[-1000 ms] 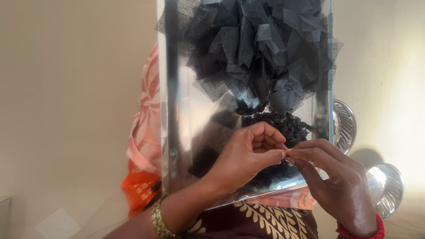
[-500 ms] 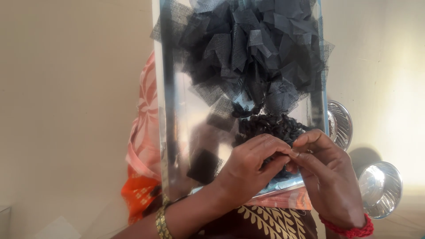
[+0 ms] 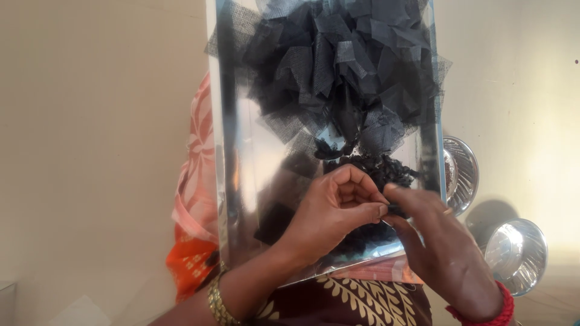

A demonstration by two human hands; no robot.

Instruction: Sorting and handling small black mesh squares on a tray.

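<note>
A shiny steel tray (image 3: pixel 241 181) lies across my lap, long side running away from me. At its far end sits a heap of black net squares (image 3: pixel 350 66); a smaller mound of dark beads or rolled pieces (image 3: pixel 377 172) lies near the middle. My left hand (image 3: pixel 332 217) and my right hand (image 3: pixel 441 253) meet over the tray's near end, fingertips pinched together on a small black piece (image 3: pixel 389 208). What exactly that piece is cannot be made out. A gold bangle is on my left wrist, a red one on my right.
Two small steel bowls (image 3: pixel 462 172) (image 3: pixel 516 253) stand on the pale floor right of the tray. Orange and pink patterned cloth (image 3: pixel 193 199) lies under the tray's left side, and brown fabric with a gold leaf print (image 3: pixel 350 302) covers my lap.
The tray has shifted a little to the left in view. Both hands have stayed together at the tray's near end, fingers working the small black piece.
</note>
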